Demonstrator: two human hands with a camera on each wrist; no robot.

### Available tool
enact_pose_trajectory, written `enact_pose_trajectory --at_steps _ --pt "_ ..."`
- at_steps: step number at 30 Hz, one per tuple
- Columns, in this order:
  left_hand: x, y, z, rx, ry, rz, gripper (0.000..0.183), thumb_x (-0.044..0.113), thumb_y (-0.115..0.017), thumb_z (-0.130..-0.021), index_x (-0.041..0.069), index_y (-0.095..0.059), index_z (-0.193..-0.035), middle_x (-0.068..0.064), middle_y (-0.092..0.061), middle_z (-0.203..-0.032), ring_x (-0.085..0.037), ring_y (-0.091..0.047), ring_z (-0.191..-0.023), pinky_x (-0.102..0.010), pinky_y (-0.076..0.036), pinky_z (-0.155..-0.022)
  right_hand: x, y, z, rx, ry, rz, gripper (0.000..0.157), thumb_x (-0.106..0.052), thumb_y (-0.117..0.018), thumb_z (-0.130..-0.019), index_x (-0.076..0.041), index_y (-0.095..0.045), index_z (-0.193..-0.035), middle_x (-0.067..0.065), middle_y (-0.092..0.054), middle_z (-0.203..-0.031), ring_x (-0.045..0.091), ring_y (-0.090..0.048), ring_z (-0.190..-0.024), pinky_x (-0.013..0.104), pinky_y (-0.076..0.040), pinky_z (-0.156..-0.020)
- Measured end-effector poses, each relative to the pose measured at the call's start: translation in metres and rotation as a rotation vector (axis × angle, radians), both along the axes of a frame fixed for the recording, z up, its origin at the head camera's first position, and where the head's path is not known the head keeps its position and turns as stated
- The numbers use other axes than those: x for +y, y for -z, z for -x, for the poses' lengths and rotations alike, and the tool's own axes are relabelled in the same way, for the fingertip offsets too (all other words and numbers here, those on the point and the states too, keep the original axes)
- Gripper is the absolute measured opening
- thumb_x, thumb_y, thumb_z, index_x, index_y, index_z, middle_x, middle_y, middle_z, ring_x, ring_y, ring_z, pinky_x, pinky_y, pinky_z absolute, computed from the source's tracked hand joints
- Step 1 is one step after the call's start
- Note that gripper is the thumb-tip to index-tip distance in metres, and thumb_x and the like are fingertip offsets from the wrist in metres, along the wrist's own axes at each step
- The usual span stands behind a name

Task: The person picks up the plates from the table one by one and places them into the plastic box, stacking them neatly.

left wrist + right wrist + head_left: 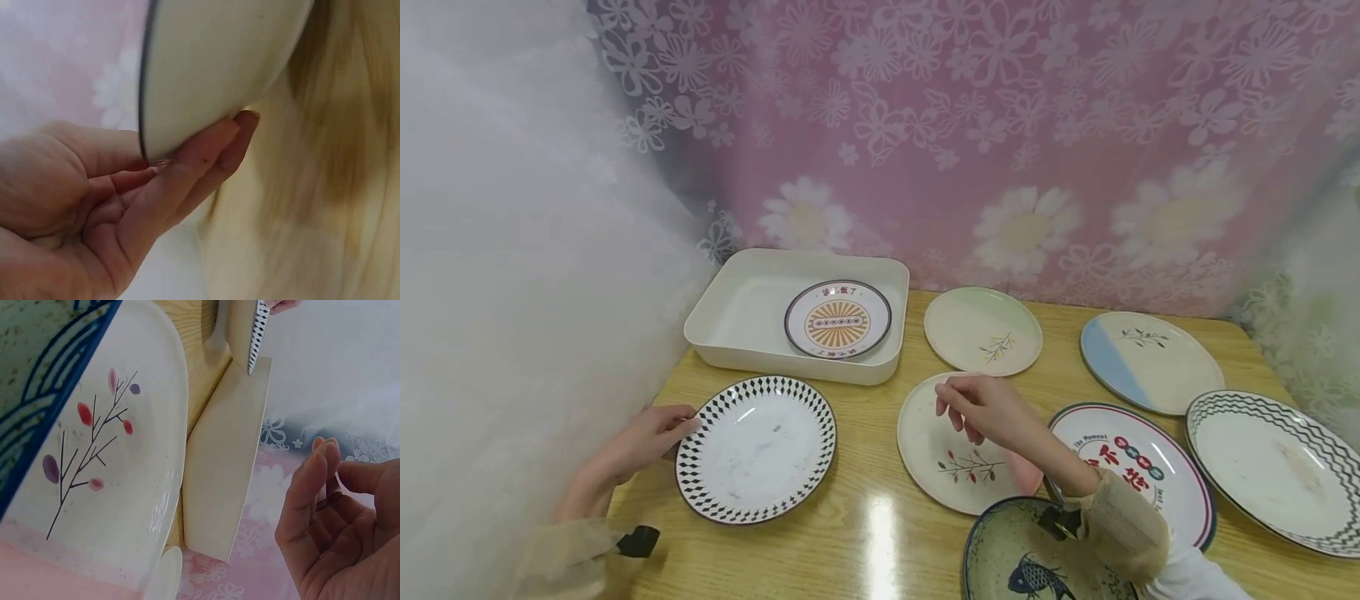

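At the left, the left hand (655,435) pinches the rim of the diamond-rimmed plate (756,450), thumb above and fingers beneath. The step in hand looks to be handling this one plate, in front of the white tray (741,300), in which the sunburst plate (838,320) leans. Moving it on would call for a firm pinch, since only one side is supported; a second grip opposite would steady it. The left wrist view adds its plain underside and the fingers spread below, hidden from the head camera. The plate seems raised off the surface (820,542), though that close view is blurred and I can't say whether its far edge touches.

Further right, beyond the green-tinted plate (982,329), the right hand (992,408) hovers above the red-sprig plate (943,446), fingers loosely bent, holding nothing. The right wrist view confirms no object between thumb and fingertips, and shows the tray's outer wall, which the head view shows only in part. Near it lie the fish plate (1037,567) and red-lettered plate (1172,483), then the blue-edged plate (1150,362) and, furthest right, the wavy-rimmed plate (1273,467), which only the head view shows whole.
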State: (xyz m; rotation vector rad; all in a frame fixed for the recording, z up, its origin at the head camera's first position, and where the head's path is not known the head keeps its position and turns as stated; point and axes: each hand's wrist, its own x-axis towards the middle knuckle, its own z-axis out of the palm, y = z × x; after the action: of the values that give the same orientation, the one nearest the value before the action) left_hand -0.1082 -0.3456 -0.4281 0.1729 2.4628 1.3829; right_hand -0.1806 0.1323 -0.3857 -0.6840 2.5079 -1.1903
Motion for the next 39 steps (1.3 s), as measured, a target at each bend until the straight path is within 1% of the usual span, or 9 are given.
enact_pose_trajectory --at_steps 4,8,12,16,21,24,27,32,39 --pt "0.025 -0.010 0.000 -0.009 -0.018 -0.049 0.028 0.011 -0.048 -0.108 -0.015 -0.058 -0.112 -0.015 -0.069 -0.094 -0.016 -0.071 -0.080 -0.031 -0.060 -0.070 -0.001 0.001 -0.001 -0.021 -0.017 0.018 0.030 -0.030 -0.050 -0.108 -0.010 -0.069 -0.096 0.003 -0.062 -0.071 0.016 -0.056 -0.050 0.039 -0.055 -0.049" --pt "0.053 -0.024 0.004 0.018 -0.033 -0.050 0.027 0.011 -0.048 -0.108 -0.013 -0.058 -0.113 -0.015 -0.069 -0.097 -0.018 -0.071 -0.084 -0.030 -0.060 -0.073 -0.002 0.001 -0.003 -0.062 -0.002 0.041 0.028 -0.030 -0.052 -0.108 -0.008 -0.069 -0.113 0.010 -0.068 -0.084 0.023 -0.067 -0.059 0.046 -0.060 -0.057" --pt "0.079 -0.036 0.013 0.058 -0.029 -0.067 0.028 0.011 -0.049 -0.107 -0.014 -0.058 -0.117 -0.018 -0.069 -0.100 -0.021 -0.072 -0.086 -0.031 -0.061 -0.073 0.000 0.001 -0.003 -0.117 0.032 0.106 0.036 -0.029 -0.052 -0.108 -0.004 -0.061 -0.132 0.017 -0.070 -0.102 0.027 -0.072 -0.072 0.042 -0.062 -0.062" --pt "0.100 -0.043 0.025 0.086 -0.016 -0.101 0.029 0.010 -0.049 -0.107 -0.015 -0.058 -0.120 -0.020 -0.069 -0.102 -0.021 -0.071 -0.085 -0.030 -0.061 -0.073 0.004 0.000 -0.003 -0.164 0.051 0.195 0.044 -0.027 -0.050 -0.109 0.000 -0.050 -0.144 0.024 -0.065 -0.116 0.029 -0.074 -0.081 0.039 -0.062 -0.067" --pt "0.122 -0.044 0.041 0.097 0.008 -0.163 0.030 0.007 -0.047 -0.107 -0.016 -0.058 -0.122 -0.023 -0.069 -0.102 -0.019 -0.070 -0.084 -0.029 -0.061 -0.073 0.011 -0.003 -0.004 -0.238 0.073 0.276 0.052 -0.029 -0.047 -0.110 0.004 -0.042 -0.149 0.031 -0.056 -0.130 0.032 -0.074 -0.085 0.040 -0.063 -0.072" --pt "0.133 -0.043 0.049 0.099 0.007 -0.198 0.031 0.007 -0.047 -0.107 -0.017 -0.056 -0.125 -0.024 -0.068 -0.103 -0.017 -0.071 -0.082 -0.029 -0.061 -0.073 0.016 -0.005 -0.005 -0.266 0.093 0.290 0.056 -0.031 -0.046 -0.110 0.005 -0.038 -0.151 0.032 -0.056 -0.130 0.030 -0.074 -0.085 0.044 -0.062 -0.075" --pt "0.144 -0.041 0.057 0.094 -0.003 -0.219 0.031 0.007 -0.047 -0.107 -0.017 -0.054 -0.125 -0.024 -0.067 -0.101 -0.016 -0.070 -0.078 -0.029 -0.061 -0.071 0.019 -0.006 -0.006 -0.264 0.115 0.305 0.057 -0.024 -0.049 -0.109 0.008 -0.033 -0.152 0.032 -0.057 -0.125 0.027 -0.074 -0.085 0.043 -0.062 -0.076" --pt "0.159 -0.039 0.063 0.098 -0.014 -0.231 0.027 0.007 -0.048 -0.107 -0.015 -0.057 -0.118 -0.021 -0.067 -0.095 -0.014 -0.069 -0.073 -0.028 -0.061 -0.068 0.025 -0.005 -0.005 -0.259 0.127 0.337 0.055 -0.008 -0.054 -0.104 0.013 -0.031 -0.150 0.032 -0.057 -0.119 0.026 -0.073 -0.084 0.037 -0.063 -0.073" --pt "0.167 -0.035 0.067 0.083 -0.047 -0.216 0.025 0.010 -0.048 -0.107 -0.012 -0.059 -0.114 -0.017 -0.066 -0.093 -0.013 -0.067 -0.071 -0.027 -0.060 -0.066 0.030 -0.003 -0.006 -0.305 0.129 0.355 0.059 -0.003 -0.053 -0.102 0.011 -0.027 -0.152 0.036 -0.053 -0.125 0.022 -0.072 -0.083 0.037 -0.063 -0.073"
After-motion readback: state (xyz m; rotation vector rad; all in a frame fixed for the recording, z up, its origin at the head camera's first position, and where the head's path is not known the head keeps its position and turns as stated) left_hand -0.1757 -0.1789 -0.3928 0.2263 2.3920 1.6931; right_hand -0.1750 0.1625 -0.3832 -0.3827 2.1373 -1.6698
